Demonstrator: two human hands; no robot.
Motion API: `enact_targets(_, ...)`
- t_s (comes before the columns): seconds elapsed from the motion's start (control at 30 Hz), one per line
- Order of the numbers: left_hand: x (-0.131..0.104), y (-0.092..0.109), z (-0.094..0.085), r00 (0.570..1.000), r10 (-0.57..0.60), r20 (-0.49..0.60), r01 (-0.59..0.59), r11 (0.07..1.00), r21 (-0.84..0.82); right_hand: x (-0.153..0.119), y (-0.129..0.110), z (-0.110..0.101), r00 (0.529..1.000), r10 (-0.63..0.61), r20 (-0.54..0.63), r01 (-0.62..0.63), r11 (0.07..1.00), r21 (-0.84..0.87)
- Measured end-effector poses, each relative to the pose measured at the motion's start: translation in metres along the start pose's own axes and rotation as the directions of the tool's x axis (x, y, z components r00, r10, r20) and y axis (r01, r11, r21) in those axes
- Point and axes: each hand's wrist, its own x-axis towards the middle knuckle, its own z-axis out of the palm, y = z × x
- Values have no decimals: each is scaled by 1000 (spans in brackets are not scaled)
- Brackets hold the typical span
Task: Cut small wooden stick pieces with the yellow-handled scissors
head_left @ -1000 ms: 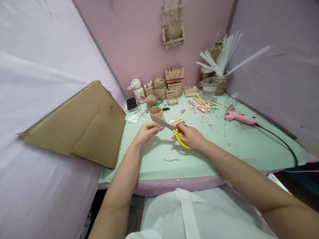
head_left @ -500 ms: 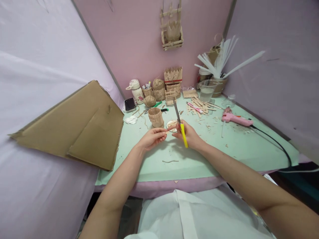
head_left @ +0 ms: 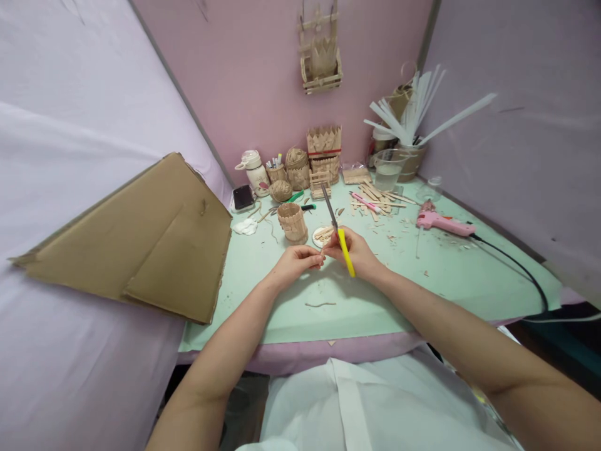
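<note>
My right hand (head_left: 357, 255) is closed around the yellow-handled scissors (head_left: 346, 250), whose dark blades point up and away. The fingertips of my left hand (head_left: 295, 263) are pinched together and meet those of my right hand; whatever lies between them is too small to make out. Just beyond my left hand stands a round wooden-stick cup (head_left: 292, 223). Behind my right hand's fingertips is a small white dish (head_left: 321, 237) with wooden pieces in it. A short piece of string (head_left: 320, 305) lies on the table in front of my hands.
A pink glue gun (head_left: 444, 222) with a black cord lies at the right. Wooden sticks (head_left: 375, 197), a water jug (head_left: 387, 170), twine and a bottle (head_left: 256, 174) stand or lie toward the back. A large cardboard sheet (head_left: 141, 241) leans at the left.
My left hand has moved slightly right, and the fingertips of both hands now meet. The scissors remain in my right hand. The view has shifted a little.
</note>
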Motion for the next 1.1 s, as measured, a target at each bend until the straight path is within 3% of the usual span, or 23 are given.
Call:
enact_targets(0.17,0,0,1,999,-22,24,24,998,-55,3,-3,-4,993,94,-78,-96,995,-24)
enact_targets(0.27,0,1,1,998,-24,-49,19,995,-101,4,-4,-6,990,121,-77,-126,990,-69)
enact_targets(0.4,-1,6,-1,988,1,-154,-25,987,-158,2,-2,-5,997,77,9,-72,958,-276)
enact_targets(0.53,-2,10,-3,971,71,-230,-115,976,-184,-4,-4,-3,996,55,76,-2,827,-562)
enact_targets(0.67,-1,11,-5,947,134,-291,-195,962,-193,-8,-7,0,990,88,107,18,682,-731)
enact_targets(0.87,0,10,-8,941,160,-299,-228,951,-210,-9,0,2,991,77,113,49,575,-817)
enact_targets(1.1,-1,11,-7,940,160,-300,-225,954,-197,-10,1,1,989,77,130,64,563,-824)
